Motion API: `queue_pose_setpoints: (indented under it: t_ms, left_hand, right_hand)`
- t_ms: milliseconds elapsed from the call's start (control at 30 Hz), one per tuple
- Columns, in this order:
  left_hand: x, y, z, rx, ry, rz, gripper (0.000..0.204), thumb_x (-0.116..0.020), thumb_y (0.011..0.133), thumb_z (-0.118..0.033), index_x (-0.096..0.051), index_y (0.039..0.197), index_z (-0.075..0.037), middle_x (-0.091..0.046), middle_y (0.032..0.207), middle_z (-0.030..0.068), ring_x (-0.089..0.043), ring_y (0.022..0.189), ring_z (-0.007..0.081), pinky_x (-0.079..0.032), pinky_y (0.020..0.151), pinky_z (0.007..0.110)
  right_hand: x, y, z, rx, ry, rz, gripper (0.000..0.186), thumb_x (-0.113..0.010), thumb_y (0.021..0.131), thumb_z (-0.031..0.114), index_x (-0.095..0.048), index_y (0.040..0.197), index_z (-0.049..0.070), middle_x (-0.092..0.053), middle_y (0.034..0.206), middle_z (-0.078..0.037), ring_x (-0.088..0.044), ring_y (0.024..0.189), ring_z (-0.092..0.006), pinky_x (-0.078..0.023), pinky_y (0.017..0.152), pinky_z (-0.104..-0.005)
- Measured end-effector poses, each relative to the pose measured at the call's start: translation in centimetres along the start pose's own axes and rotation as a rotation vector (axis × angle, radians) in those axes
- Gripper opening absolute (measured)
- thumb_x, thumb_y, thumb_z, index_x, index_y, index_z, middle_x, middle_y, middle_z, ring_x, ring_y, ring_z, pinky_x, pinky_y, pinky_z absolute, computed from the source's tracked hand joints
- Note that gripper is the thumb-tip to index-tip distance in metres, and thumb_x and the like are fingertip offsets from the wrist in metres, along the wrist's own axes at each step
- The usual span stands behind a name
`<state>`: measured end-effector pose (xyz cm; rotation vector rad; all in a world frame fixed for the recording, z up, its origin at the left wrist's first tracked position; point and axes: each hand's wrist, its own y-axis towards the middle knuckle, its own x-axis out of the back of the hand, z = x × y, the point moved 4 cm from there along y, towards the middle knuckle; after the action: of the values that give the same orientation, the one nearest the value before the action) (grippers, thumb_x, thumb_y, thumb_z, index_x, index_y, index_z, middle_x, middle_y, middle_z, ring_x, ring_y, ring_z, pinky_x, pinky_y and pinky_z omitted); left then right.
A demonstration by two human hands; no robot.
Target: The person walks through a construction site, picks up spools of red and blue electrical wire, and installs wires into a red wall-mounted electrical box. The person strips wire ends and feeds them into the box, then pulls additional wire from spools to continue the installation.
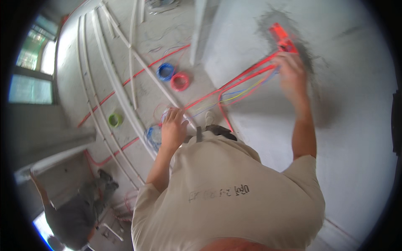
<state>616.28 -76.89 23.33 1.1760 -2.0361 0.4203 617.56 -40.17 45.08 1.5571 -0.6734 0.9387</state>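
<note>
At the upper right, my right hand [292,75] is closed at the lower end of a red electrical box [282,37] set into the wall. Blue, yellow and red electrical wires [247,89] run out of its fingers and sag toward the lower left. They lead to my left hand [173,127], held in front of my waist with its fingers curled round the wires. Exactly how the strands lie inside either grip is hidden and slightly blurred. Red conduits [247,75] run along the wall from just below the box down to the floor.
On the floor lie wire coils, one blue [166,72], one red [180,81] and one green [115,120]. Long white pipes [109,69] and red conduit [157,62] cross it. A co-worker [73,215] in dark clothes is at the lower left, with one arm raised.
</note>
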Motion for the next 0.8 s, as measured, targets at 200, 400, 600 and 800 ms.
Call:
queue_pose_setpoints:
  t_ms: [200, 400, 600, 800]
  left_hand:
    - [-2.7, 13.0, -18.9, -0.338, -0.592, 0.07, 0.069, -0.077, 0.09, -0.012, -0.044, 0.15, -0.005, -0.064, 0.122, 0.013, -0.061, 0.109, 0.0249, -0.048, 0.092, 0.039]
    - [-3.8, 6.4, -5.8, 0.164, -0.586, 0.404, 0.021, -0.072, 0.098, -0.017, -0.074, 0.107, 0.002, -0.054, 0.074, -0.0016, -0.049, 0.072, 0.0064, -0.041, 0.063, 0.026]
    - [10.7, -10.1, 23.6, 0.617, -0.371, -0.399, 0.006, -0.071, 0.092, -0.008, -0.075, 0.097, -0.006, -0.056, 0.069, -0.0055, -0.05, 0.065, 0.0053, -0.038, 0.057, 0.026]
    - [30.1, -15.1, 19.5, 0.755, -0.235, -0.755, 0.019, -0.072, 0.096, -0.028, -0.071, 0.091, -0.009, -0.047, 0.067, -0.0066, -0.043, 0.059, 0.0048, -0.031, 0.052, 0.026]
  right_hand:
    - [-0.4, -0.4, 2.1, 0.115, 0.05, 0.111, 0.022, -0.067, 0.076, -0.006, -0.068, 0.095, 0.005, -0.07, 0.102, -0.008, -0.066, 0.095, -0.0289, -0.055, 0.083, -0.0407]
    - [6.0, -2.4, -4.6, -0.086, -0.049, -0.35, 0.028, -0.065, 0.078, -0.009, -0.07, 0.101, 0.006, -0.075, 0.102, -0.008, -0.071, 0.094, -0.0292, -0.058, 0.081, -0.04]
    - [6.9, -1.2, -7.6, -0.311, -0.154, -0.476, 0.029, -0.06, 0.088, -0.008, -0.072, 0.11, 0.008, -0.077, 0.098, -0.003, -0.071, 0.094, -0.0267, -0.056, 0.083, -0.0382]
    - [4.7, 1.8, -7.8, -0.436, -0.12, -0.42, 0.024, -0.059, 0.096, 0.006, -0.073, 0.114, 0.012, -0.076, 0.102, -0.006, -0.071, 0.096, -0.0292, -0.055, 0.083, -0.0398]
